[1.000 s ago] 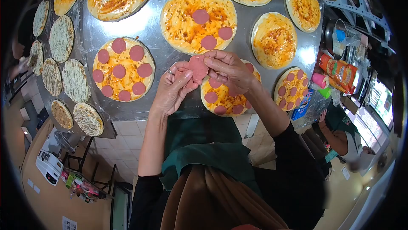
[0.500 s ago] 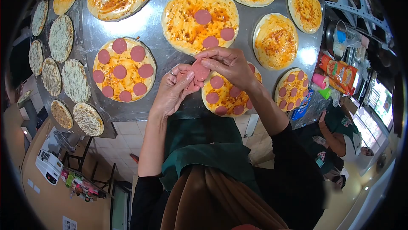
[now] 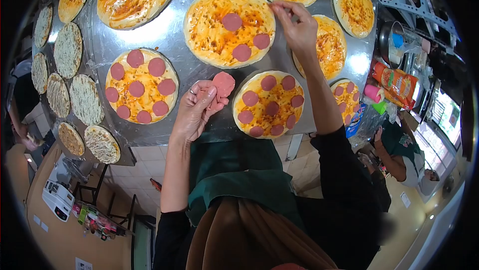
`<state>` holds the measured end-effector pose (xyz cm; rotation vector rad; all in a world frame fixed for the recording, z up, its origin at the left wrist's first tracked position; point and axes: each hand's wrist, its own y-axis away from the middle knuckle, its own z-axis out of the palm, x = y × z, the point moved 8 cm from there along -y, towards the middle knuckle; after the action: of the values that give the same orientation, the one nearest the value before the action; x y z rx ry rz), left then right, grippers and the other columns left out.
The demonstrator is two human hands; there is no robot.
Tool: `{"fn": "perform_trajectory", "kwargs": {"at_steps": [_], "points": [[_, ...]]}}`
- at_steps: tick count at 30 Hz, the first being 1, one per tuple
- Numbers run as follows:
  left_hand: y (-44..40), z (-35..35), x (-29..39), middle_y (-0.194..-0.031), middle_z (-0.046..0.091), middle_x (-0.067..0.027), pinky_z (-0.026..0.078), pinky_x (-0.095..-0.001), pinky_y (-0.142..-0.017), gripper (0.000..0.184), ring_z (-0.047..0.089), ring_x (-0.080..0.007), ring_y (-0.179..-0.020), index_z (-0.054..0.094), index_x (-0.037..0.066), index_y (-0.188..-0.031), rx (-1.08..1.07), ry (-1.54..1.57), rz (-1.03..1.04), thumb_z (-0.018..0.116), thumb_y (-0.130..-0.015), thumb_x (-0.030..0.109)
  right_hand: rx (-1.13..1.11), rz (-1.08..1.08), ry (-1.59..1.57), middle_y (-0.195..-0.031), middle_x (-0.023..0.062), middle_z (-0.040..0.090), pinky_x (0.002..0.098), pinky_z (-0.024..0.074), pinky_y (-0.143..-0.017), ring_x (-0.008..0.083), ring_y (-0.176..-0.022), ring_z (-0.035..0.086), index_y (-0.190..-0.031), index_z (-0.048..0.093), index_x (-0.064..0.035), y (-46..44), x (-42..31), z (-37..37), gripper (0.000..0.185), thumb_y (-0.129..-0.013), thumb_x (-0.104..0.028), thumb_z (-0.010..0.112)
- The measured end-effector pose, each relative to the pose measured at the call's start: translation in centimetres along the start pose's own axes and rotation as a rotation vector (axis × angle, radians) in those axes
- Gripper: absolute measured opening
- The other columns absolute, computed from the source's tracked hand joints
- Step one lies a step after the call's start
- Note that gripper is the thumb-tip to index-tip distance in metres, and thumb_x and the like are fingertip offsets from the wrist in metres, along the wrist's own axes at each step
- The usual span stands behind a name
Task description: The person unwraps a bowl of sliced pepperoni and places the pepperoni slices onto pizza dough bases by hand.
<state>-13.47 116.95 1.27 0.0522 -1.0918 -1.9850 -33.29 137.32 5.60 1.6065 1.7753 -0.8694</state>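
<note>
In my left hand (image 3: pixel 192 113) is a small stack of round pink sausage slices (image 3: pixel 224 84), pinched between thumb and fingers above the front of the table. My right hand (image 3: pixel 301 29) is at the upper right rim of the large middle pizza (image 3: pixel 207 25), thumb and fingertips together. Whatever lies between those fingertips is hidden. Three sausage slices sit on this pizza, over orange sauce. Two smaller pizzas, one below it (image 3: pixel 258 106) and one at the left (image 3: pixel 125 101), carry rings of slices with one in the centre.
Sauced pizza bases (image 3: pixel 134 8) lie along the back and right of the metal table (image 3: pixel 199 130). White-topped ones (image 3: pixel 86 99) stand at the left. A red-orange sauce packet (image 3: pixel 396 83) and a metal pot (image 3: pixel 388 43) are at the right. Other people (image 3: pixel 394 153) are nearby.
My right hand has left the stack in my left hand and moved up and right to the large pizza's rim. My left hand stays low with the sausage slices.
</note>
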Motion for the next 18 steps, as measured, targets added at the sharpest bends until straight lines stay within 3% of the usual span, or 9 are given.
{"fn": "perform_trajectory", "kwargs": {"at_steps": [3, 6, 9, 18], "points": [[0.0, 0.2, 0.0, -0.094, 0.065, -0.0087, 0.057, -0.0224, -0.072, 0.017, 0.066, -0.0153, -0.082, 0.055, 0.004, -0.105, 0.014, -0.002, -0.003, 0.057, -0.094, 0.016, 0.141, -0.374, 0.194, -0.091, 0.0037, 0.065, 0.0309, 0.0478, -0.073, 0.0216, -0.085, 0.058, -0.097, 0.070, -0.0127, -1.2, -0.3, 0.6, 0.015, -0.083, -0.013, 0.065], [0.1, 0.2, 0.0, -0.095, 0.065, -0.0091, 0.058, -0.0225, -0.072, 0.017, 0.066, -0.0153, -0.081, 0.055, 0.004, -0.105, 0.021, -0.002, 0.002, 0.057, -0.093, 0.016, 0.049, -0.452, 0.376, -0.095, 0.0031, 0.064, 0.0333, 0.0492, -0.073, 0.0232, -0.087, 0.058, -0.098, 0.070, -0.0131, 0.0, 0.2, 2.0, 0.021, -0.078, -0.011, 0.067], [0.1, 0.1, 0.2, -0.096, 0.065, -0.0096, 0.058, -0.0224, -0.072, 0.017, 0.067, -0.0153, -0.081, 0.055, 0.004, -0.105, 0.028, 0.007, 0.012, 0.057, -0.093, 0.016, 0.005, -0.472, 0.414, -0.093, 0.0029, 0.066, 0.0294, 0.0501, -0.073, 0.0213, -0.086, 0.060, -0.103, 0.070, -0.0122, 2.0, 0.0, 2.3, 0.025, -0.079, -0.011, 0.069], [-0.2, 0.5, 0.4, -0.098, 0.065, -0.0094, 0.057, -0.0227, -0.072, 0.018, 0.066, -0.0151, -0.081, 0.055, 0.004, -0.104, 0.020, -0.012, 0.028, 0.058, -0.093, 0.017, -0.089, -0.410, 0.334, -0.098, 0.0055, 0.066, 0.0327, 0.0511, -0.073, 0.0243, -0.090, 0.060, -0.102, 0.068, -0.0087, 2.7, -1.3, 1.4, 0.027, -0.076, -0.001, 0.063]]}}
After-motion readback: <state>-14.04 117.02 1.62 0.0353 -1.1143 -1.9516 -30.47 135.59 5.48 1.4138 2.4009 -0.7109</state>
